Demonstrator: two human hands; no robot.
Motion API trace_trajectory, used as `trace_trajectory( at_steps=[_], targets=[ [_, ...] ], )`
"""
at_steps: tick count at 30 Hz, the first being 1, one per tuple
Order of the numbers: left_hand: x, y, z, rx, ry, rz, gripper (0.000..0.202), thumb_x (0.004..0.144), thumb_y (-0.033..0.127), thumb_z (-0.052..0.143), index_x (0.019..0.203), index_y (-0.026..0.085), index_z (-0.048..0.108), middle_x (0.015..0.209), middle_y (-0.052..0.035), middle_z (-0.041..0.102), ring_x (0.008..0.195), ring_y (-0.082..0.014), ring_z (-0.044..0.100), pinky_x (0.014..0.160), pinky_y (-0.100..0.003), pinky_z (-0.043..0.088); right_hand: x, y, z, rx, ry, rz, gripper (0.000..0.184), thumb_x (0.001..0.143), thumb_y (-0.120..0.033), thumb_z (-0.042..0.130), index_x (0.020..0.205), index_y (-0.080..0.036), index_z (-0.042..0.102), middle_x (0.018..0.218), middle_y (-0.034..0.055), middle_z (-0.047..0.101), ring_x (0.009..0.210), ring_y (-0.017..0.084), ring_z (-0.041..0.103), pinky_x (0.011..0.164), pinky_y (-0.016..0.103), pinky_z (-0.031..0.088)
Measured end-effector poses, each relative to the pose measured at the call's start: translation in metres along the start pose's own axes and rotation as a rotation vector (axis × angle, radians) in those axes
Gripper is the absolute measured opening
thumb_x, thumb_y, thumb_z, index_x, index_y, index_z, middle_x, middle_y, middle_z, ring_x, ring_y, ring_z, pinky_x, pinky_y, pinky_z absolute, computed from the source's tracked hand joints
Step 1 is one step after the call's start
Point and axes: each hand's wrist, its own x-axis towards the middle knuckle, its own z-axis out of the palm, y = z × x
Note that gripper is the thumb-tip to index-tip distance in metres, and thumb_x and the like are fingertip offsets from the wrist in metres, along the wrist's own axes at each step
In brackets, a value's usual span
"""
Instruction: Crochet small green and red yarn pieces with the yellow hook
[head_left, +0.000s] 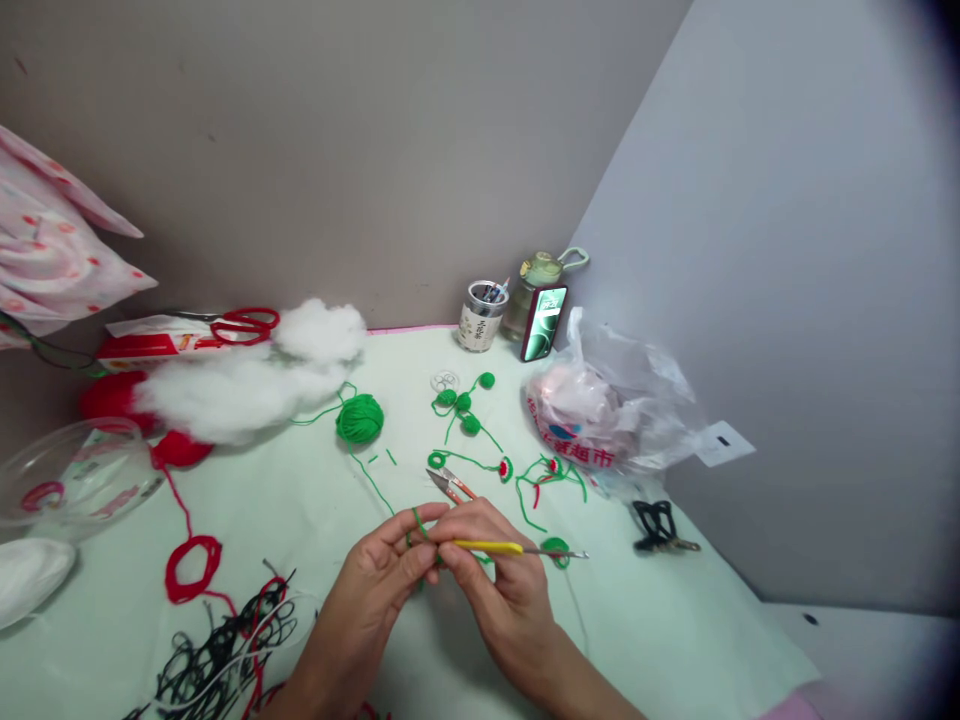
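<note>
My left hand [379, 580] pinches a strand of green yarn [417, 520] looped over its fingers. My right hand [491, 575] grips a yellow-handled crochet hook [517, 548], whose metal tip points right toward a small green crocheted round [556, 547]. The two hands meet at the fingertips above the pale green table cover [315, 500]. The yarn strand runs back to a green yarn ball [359, 418]. Small thread snips [450, 485] lie just beyond my fingers.
Green crocheted rounds [465, 405] and red-green pieces [544, 475] lie mid-table. White stuffing [247, 385], red scissors [244, 324], red yarn [191, 565], black cord tangle [217, 650], a clear bowl [75, 470], a plastic bag [607, 410], a phone [544, 322], a cup [481, 315], a bottle [536, 280] surround them.
</note>
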Motion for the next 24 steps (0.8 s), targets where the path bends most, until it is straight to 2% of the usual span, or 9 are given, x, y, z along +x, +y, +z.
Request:
trace_trajectory(
  at_steps=[6, 10, 14, 20, 24],
  targets=[
    [0.0002, -0.0008, -0.0026, 0.003, -0.003, -0.003, 0.045, 0.072, 0.038, 0.095, 0.112, 0.02, 0.083, 0.093, -0.0048, 0.075, 0.079, -0.0135, 0.059, 0.082, -0.024, 0.05, -0.0009, -0.0015, -0.002, -0.018, -0.028, 0.015, 0.024, 0.097, -0.008, 0.063, 0.11, -0.025, 0.075, 0.098, 0.0047, 0.081, 0.093, 0.018, 0.075, 0.087, 0.031, 0.062],
    [0.003, -0.0006, -0.0034, 0.002, -0.03, -0.003, 0.042, 0.071, 0.038, 0.096, 0.108, 0.022, 0.084, 0.085, -0.0023, 0.072, 0.075, -0.0125, 0.057, 0.076, -0.023, 0.048, -0.002, -0.0016, -0.0018, -0.029, -0.026, 0.044, 0.026, 0.096, -0.01, 0.065, 0.115, -0.026, 0.073, 0.103, 0.004, 0.082, 0.094, 0.019, 0.076, 0.091, 0.032, 0.061],
    [0.0047, -0.0008, -0.0052, 0.01, -0.037, -0.003, 0.04, 0.073, 0.038, 0.095, 0.107, 0.022, 0.084, 0.077, 0.0, 0.067, 0.072, -0.0119, 0.055, 0.075, -0.022, 0.047, -0.0021, -0.0016, -0.0019, -0.011, -0.038, 0.137, 0.03, 0.096, -0.013, 0.066, 0.123, -0.026, 0.072, 0.102, 0.0037, 0.082, 0.089, 0.017, 0.077, 0.085, 0.029, 0.062],
    [0.0035, 0.0016, -0.0037, 0.02, -0.007, -0.021, 0.047, 0.07, 0.039, 0.096, 0.111, 0.019, 0.083, 0.091, -0.0049, 0.075, 0.075, -0.0129, 0.057, 0.077, -0.024, 0.048, -0.0007, 0.0019, 0.0002, -0.025, -0.017, 0.057, 0.024, 0.095, -0.01, 0.067, 0.112, -0.026, 0.074, 0.099, 0.0029, 0.081, 0.092, 0.017, 0.075, 0.086, 0.028, 0.061],
    [0.0022, 0.0033, -0.0002, 0.031, 0.026, 0.003, 0.05, 0.068, 0.042, 0.097, 0.11, 0.019, 0.083, 0.082, -0.0028, 0.071, 0.076, -0.0145, 0.058, 0.079, -0.025, 0.048, -0.0011, 0.0018, -0.0001, -0.029, -0.02, 0.041, 0.023, 0.095, -0.009, 0.066, 0.11, -0.025, 0.074, 0.096, 0.0026, 0.08, 0.091, 0.016, 0.074, 0.086, 0.027, 0.06]
  ],
)
